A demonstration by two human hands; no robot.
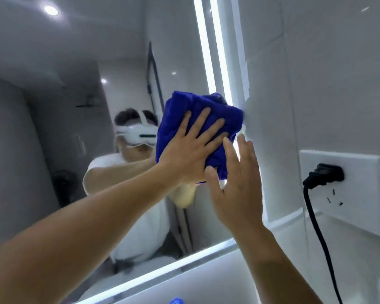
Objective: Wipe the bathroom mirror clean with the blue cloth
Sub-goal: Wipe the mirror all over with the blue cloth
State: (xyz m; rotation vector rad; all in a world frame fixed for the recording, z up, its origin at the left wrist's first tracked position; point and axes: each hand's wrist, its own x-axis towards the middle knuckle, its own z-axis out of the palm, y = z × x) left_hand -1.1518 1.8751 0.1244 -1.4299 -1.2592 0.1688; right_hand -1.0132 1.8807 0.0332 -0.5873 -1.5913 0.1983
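The bathroom mirror [79,88] fills the left and middle of the head view, with lit strips along its right and bottom edges. A bunched blue cloth [184,110] lies flat against the glass near the right lit edge. My left hand [191,148] presses on the cloth with its fingers spread. Just to the right of it, my right hand [237,183] is held flat with straight fingers, its thumb and forefinger touching the cloth's lower right part. The cloth's lower portion is hidden behind both hands.
A white wall socket plate [364,172] sits on the tiled wall at right, with a black plug [324,174] and a black cord [318,231] hanging down. The mirror reflects a person in a white shirt and a headset. A small blue object [176,301] shows at the bottom edge.
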